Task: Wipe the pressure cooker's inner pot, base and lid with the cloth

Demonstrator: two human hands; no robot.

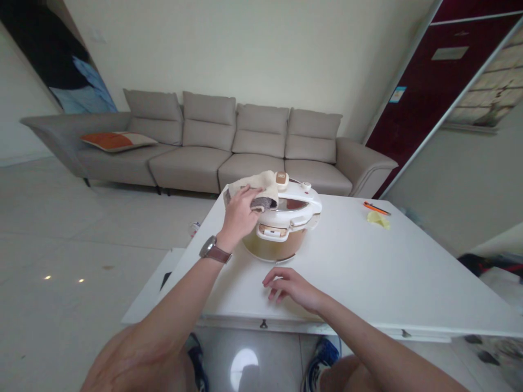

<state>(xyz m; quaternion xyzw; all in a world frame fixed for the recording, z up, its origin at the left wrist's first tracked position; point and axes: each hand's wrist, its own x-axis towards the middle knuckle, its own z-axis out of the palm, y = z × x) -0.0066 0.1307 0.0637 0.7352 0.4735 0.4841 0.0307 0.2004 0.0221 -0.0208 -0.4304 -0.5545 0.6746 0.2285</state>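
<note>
An electric pressure cooker (pixel 269 247) with a white lid and a gold-toned body stands on the white table (pixel 351 272). My left hand (pixel 241 212) grips a beige and grey cloth (pixel 255 185) and presses it on the left side of the lid. Part of the lid is hidden beneath the cloth. My right hand (pixel 292 286) is over the table in front of the cooker, fingers bent and apart, holding nothing.
An orange and black utility knife (pixel 376 208) and a crumpled yellow paper or cloth (pixel 378 220) lie toward the table's far right. Behind the table is a long grey sofa (pixel 196 166) with an orange and beige cushion (pixel 116 141).
</note>
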